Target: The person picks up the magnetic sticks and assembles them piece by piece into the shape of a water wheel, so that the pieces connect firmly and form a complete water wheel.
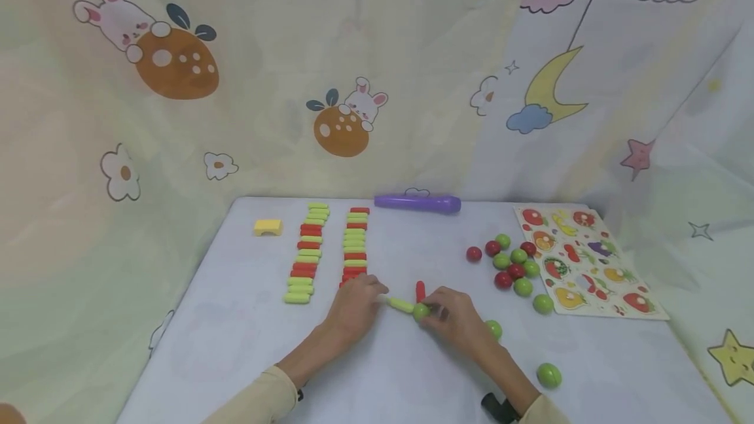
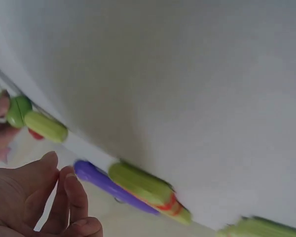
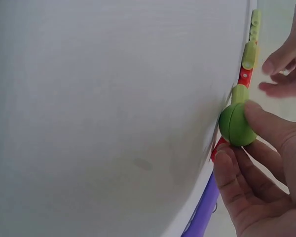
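Observation:
My right hand point(image 1: 453, 319) pinches a green ball point(image 1: 421, 311) between thumb and fingers; in the right wrist view a seam runs round this ball point(image 3: 236, 123). A light green stick point(image 1: 402, 305) extends from the ball's left side, and whether the two are joined I cannot tell. Just behind the ball stands out a red stick point(image 1: 420, 290). My left hand point(image 1: 355, 309) hovers by the green stick's far end; in the left wrist view its thumb and fingertip point(image 2: 50, 159) come together with nothing seen between them, apart from the stick point(image 2: 46, 126).
Two columns of red and green sticks point(image 1: 306, 260) point(image 1: 355, 242) lie left of centre. A yellow block point(image 1: 268, 227) is at the back left, a purple tube point(image 1: 417, 203) at the back edge. Red and green balls point(image 1: 516, 271) gather beside a fruit-picture sheet point(image 1: 589, 260); another green ball point(image 1: 549, 375) lies nearer.

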`<action>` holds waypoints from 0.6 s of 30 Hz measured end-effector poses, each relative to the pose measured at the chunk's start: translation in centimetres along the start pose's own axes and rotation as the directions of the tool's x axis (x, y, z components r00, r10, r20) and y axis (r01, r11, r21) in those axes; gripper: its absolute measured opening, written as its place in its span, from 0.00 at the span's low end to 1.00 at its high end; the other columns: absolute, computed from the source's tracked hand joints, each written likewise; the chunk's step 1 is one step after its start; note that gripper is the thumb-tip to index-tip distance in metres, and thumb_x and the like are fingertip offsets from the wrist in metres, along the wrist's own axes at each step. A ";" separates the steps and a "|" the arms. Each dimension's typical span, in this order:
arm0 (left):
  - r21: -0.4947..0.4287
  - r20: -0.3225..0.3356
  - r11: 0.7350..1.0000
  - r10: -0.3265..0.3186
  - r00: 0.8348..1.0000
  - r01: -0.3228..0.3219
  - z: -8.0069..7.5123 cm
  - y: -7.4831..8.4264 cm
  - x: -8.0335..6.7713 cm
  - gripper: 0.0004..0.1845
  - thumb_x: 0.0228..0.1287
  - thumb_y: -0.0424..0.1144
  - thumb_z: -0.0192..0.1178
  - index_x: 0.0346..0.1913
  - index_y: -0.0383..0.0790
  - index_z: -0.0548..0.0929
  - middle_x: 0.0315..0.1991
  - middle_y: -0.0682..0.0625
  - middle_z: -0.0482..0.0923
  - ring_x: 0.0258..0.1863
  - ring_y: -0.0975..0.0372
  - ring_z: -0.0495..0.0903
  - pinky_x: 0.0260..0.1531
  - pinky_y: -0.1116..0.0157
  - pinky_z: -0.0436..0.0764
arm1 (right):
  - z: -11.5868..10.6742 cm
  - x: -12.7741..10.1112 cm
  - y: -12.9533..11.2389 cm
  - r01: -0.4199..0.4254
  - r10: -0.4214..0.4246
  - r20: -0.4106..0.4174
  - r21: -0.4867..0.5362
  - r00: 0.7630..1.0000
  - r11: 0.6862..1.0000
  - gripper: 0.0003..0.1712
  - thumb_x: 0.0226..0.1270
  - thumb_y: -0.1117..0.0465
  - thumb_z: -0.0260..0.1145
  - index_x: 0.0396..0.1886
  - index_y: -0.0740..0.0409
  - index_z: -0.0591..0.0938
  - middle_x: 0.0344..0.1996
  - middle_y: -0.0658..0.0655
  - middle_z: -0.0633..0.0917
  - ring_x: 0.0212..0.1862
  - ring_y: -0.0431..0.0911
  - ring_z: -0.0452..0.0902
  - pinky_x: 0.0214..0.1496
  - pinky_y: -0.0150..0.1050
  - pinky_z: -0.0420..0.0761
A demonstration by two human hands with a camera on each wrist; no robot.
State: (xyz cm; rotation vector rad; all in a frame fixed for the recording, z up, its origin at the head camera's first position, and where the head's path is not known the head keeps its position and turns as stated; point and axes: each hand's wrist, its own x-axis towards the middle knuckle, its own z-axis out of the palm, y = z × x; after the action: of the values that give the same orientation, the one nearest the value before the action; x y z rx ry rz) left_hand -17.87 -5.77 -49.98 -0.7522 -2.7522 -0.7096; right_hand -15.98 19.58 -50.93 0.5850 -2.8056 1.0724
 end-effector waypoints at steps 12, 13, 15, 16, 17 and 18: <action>-0.336 -0.017 0.898 -0.308 0.951 0.285 -2.7 -6.4 -3.2 0.11 0.61 0.28 0.78 0.46 0.40 0.93 0.40 0.52 0.90 0.41 0.61 0.85 0.43 0.63 0.87 | -2.2 0.1 1.8 0.087 -0.086 -0.013 0.079 0.996 0.993 0.23 0.53 0.66 0.87 0.50 0.59 0.90 0.39 0.51 0.91 0.40 0.45 0.87 0.44 0.41 0.90; -0.337 -0.012 0.899 -0.300 0.954 0.279 -2.6 -6.6 -3.3 0.12 0.61 0.28 0.78 0.47 0.40 0.93 0.41 0.52 0.90 0.41 0.61 0.85 0.44 0.63 0.87 | -2.3 0.2 1.8 0.097 -0.097 -0.001 0.081 0.995 0.992 0.23 0.53 0.66 0.87 0.50 0.59 0.90 0.40 0.51 0.91 0.41 0.45 0.88 0.45 0.42 0.90; -0.324 -0.008 0.910 -0.278 0.961 0.260 -2.2 -7.0 -3.3 0.12 0.61 0.28 0.79 0.47 0.40 0.93 0.41 0.53 0.90 0.42 0.62 0.85 0.45 0.63 0.88 | -2.3 0.4 1.9 0.110 -0.113 0.027 0.080 0.993 0.991 0.24 0.54 0.66 0.87 0.51 0.58 0.90 0.41 0.51 0.91 0.41 0.44 0.87 0.45 0.42 0.90; -0.314 -0.005 0.915 -0.269 0.963 0.254 -2.1 -7.0 -3.3 0.12 0.61 0.28 0.79 0.47 0.40 0.93 0.41 0.53 0.90 0.41 0.62 0.85 0.45 0.63 0.88 | -2.3 0.5 1.9 0.116 -0.120 0.042 0.076 0.992 0.990 0.23 0.54 0.66 0.87 0.51 0.57 0.91 0.42 0.51 0.91 0.41 0.44 0.87 0.45 0.41 0.90; -0.302 -0.004 0.920 -0.264 0.965 0.250 -2.0 -7.0 -3.3 0.12 0.61 0.28 0.79 0.47 0.40 0.93 0.40 0.53 0.90 0.41 0.62 0.85 0.45 0.63 0.88 | -2.2 0.6 1.9 0.119 -0.123 0.060 0.076 0.991 0.990 0.23 0.54 0.66 0.87 0.50 0.56 0.91 0.43 0.50 0.90 0.41 0.44 0.86 0.45 0.40 0.90; -0.290 0.000 0.924 -0.262 0.965 0.251 -2.0 -7.0 -3.3 0.12 0.61 0.29 0.79 0.46 0.40 0.93 0.40 0.53 0.89 0.41 0.62 0.85 0.45 0.63 0.88 | -2.1 0.7 1.8 0.120 -0.126 0.079 0.076 0.989 0.990 0.22 0.54 0.67 0.87 0.50 0.56 0.91 0.43 0.50 0.90 0.41 0.43 0.85 0.45 0.39 0.89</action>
State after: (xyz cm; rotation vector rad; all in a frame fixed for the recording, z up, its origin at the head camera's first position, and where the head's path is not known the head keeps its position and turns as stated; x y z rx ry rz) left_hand -18.60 -13.43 -52.07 -0.4201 -2.7734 -1.1851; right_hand -17.47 21.98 -50.29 0.8181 -2.7675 1.1526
